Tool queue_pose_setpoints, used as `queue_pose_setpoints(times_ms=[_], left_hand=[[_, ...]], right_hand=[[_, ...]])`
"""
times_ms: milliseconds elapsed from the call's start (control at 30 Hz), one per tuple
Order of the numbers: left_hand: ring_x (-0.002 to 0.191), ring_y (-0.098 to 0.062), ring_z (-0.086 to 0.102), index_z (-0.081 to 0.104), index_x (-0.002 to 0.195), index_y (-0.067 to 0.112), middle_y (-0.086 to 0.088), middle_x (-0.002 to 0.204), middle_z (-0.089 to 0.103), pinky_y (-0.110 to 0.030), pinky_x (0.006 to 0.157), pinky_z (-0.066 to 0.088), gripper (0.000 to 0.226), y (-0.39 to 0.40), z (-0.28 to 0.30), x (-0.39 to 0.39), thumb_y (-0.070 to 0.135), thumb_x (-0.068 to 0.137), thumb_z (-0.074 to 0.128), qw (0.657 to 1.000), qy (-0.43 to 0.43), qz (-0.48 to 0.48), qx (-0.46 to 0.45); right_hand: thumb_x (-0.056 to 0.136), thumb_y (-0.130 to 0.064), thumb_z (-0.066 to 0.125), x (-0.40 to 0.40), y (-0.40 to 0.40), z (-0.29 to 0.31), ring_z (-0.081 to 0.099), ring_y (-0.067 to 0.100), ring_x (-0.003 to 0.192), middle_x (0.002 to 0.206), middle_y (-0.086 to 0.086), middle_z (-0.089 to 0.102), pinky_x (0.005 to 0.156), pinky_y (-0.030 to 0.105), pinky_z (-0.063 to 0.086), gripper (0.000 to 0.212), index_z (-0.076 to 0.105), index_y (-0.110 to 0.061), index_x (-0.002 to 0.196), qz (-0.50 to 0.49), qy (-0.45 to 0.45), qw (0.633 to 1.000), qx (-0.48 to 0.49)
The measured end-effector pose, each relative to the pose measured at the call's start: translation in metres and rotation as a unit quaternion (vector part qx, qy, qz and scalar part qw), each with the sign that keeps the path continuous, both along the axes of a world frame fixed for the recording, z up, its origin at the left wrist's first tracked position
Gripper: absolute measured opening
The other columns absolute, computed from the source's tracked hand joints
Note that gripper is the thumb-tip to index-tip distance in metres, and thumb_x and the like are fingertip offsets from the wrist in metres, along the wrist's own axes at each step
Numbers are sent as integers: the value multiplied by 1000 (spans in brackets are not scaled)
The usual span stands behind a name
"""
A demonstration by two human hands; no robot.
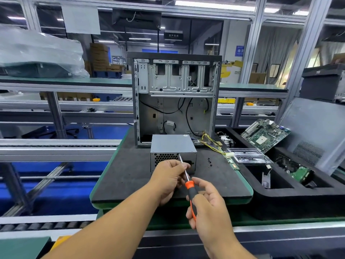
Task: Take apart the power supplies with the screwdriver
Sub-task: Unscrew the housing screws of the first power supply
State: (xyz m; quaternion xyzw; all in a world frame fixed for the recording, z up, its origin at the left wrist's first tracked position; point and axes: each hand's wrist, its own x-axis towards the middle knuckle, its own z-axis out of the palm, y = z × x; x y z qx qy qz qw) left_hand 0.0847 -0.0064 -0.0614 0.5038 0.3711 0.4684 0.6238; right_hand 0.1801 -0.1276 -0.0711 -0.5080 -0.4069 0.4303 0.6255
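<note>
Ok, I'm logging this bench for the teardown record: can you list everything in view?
power supply: one, grey, on the black mat, in front of the case
case: one, grey, open, upright behind the power supply
screwdriver: one, orange and black handle, tip at the power supply's rear face
loose screws: a few, black, on the mat right of the power supply
cables: a bundle, yellow and black, right of the power supply
motherboard: one, green, propped in the black tray at right
side panel: one, grey, leaning at far right
left hand: steadies the shaft
right hand: holds the handle
</note>
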Motion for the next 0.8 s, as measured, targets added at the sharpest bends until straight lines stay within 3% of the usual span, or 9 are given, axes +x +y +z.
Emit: queue_pose_setpoints(times_ms=[133, 300, 467, 500, 567, 633, 667, 733, 800], left_hand=[[48, -10, 47, 72, 98, 0, -2, 59, 63, -20, 48, 37, 18, 1, -1, -1, 9, 102, 57, 1000, 0, 4, -3], [48, -10, 48, 73, 93, 4, -4, 60, 64, -21, 47, 37, 20, 2, -1, -2, 9, 101, 54, 1000, 9, 5, -1], [50, -12, 46, 73, 91, 5, -6, 61, 59, -22, 48, 35, 21, 2, -1, -1, 8, 99, 55, 1000, 5, 23, -7], [51, -13, 44, 73, 90, 5, -6, 61, 57, -24, 48, 34, 20, 2, 0, 0, 8, 99, 55, 1000, -4, 22, -11], [50, -14, 41, 69, 85, 7, -5, 59, 52, -26, 50, 30, 20, 1, 1, 0, 13, 100, 58, 999, -28, 15, -21], [45, -13, 39, 66, 79, 9, -3, 55, 51, -26, 47, 30, 27, 1, 2, 1, 21, 103, 59, 999, -31, 18, -20], [44, -13, 41, 65, 76, 9, -4, 54, 53, -26, 47, 34, 32, 1, 2, 0, 25, 103, 59, 999, -1, 41, 2], [50, -13, 50, 63, 70, 11, -2, 56, 60, -29, 54, 41, 35, 4, 2, -7, 27, 101, 58, 972, 128, 152, 129], [67, -12, 54, 63, 76, 20, 6, 66, 60, -32, 62, 41, 22, 11, 10, -24, 28, 96, 58, 874, 241, 278, 317]], right_hand=[[101, -9, 54, -3, -1, 1, 57, 20, 57, 82, 18, 63, 54, 33, 44, 35, 67, -39, 112, -10, -31, 999, -5], [98, -5, 53, -8, -4, 7, 54, 9, 50, 65, -2, 64, 45, 22, 44, 43, 65, -44, 110, -11, -73, 997, -15], [97, -4, 53, -13, -5, 13, 56, 11, 55, 67, -9, 68, 46, 23, 44, 46, 66, -46, 110, -18, -83, 996, -22], [98, -4, 52, -14, -5, 16, 56, 15, 55, 68, -5, 67, 46, 26, 44, 44, 68, -42, 113, -16, -36, 999, -34], [100, -5, 47, -12, -4, 23, 54, 19, 53, 76, 10, 67, 42, 28, 42, 38, 72, -26, 119, 23, 184, 980, -71], [98, -8, 46, -7, -3, 32, 53, 19, 52, 82, 19, 65, 36, 23, 41, 37, 69, -9, 127, 86, 415, 900, -104], [96, -9, 46, -3, -3, 36, 52, 18, 52, 84, 20, 65, 34, 21, 41, 40, 66, -5, 130, 100, 479, 866, -103], [94, -9, 46, 0, -1, 39, 51, 17, 51, 85, 21, 64, 33, 19, 40, 42, 62, -4, 133, 105, 510, 848, -102], [94, -10, 46, -2, 0, 40, 51, 17, 50, 83, 20, 64, 32, 19, 38, 42, 63, -5, 132, 93, 483, 864, -113]])
